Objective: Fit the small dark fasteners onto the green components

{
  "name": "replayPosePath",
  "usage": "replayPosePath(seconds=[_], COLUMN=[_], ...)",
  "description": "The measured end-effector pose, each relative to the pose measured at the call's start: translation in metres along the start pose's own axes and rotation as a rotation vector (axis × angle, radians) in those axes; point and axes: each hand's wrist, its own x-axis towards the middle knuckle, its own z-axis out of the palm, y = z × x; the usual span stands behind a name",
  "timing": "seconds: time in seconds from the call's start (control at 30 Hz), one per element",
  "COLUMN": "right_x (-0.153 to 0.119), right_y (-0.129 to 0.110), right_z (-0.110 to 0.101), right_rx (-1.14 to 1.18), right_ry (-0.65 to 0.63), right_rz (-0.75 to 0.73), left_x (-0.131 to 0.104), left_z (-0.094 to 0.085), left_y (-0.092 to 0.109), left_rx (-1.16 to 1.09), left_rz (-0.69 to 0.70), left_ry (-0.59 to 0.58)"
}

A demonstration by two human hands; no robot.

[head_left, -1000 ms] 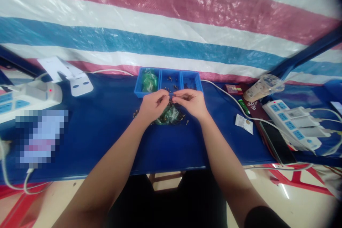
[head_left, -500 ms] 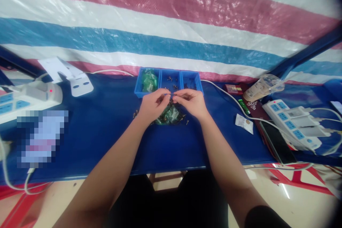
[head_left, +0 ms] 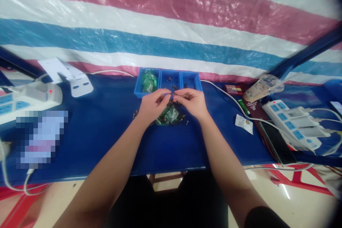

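Note:
My left hand (head_left: 154,103) and my right hand (head_left: 191,102) face each other just in front of the blue divided tray (head_left: 138,87). The fingertips of both are pinched and almost meet; whatever is between them is too small to name. Below lies a green plastic bag (head_left: 169,115) with a pile of small screws, and a loose screw (head_left: 187,123) sits to its right. In the tray, the left compartment holds another green bag (head_left: 149,81). Several screws (head_left: 175,87) lie in the middle compartment, and dark small pieces (head_left: 188,86) in the right one.
At right are a plastic drink cup (head_left: 258,88), a white packet (head_left: 244,124), a black phone (head_left: 277,142) and a power strip (head_left: 291,124), with a white cable across them. A white stand (head_left: 80,84) and another power strip (head_left: 26,103) are at left. Striped sheeting (head_left: 160,35) hangs behind.
Both hands stay nearly in place, fingertips still close together. Only slight finger movement shows; the things on the table have not visibly moved.

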Motion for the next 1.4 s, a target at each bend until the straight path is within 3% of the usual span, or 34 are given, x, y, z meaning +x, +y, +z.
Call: replayPosePath(seconds=[1.4], right_x=[0.0013], right_y=[0.0036], right_z=[-0.0007], right_rx=[0.04], right_ry=[0.009], right_rz=[-0.044], left_x=[0.0013], left_z=[0.0003], left_y=[-0.0005], left_rx=[0.031], left_rz=[0.012], left_ry=[-0.009])
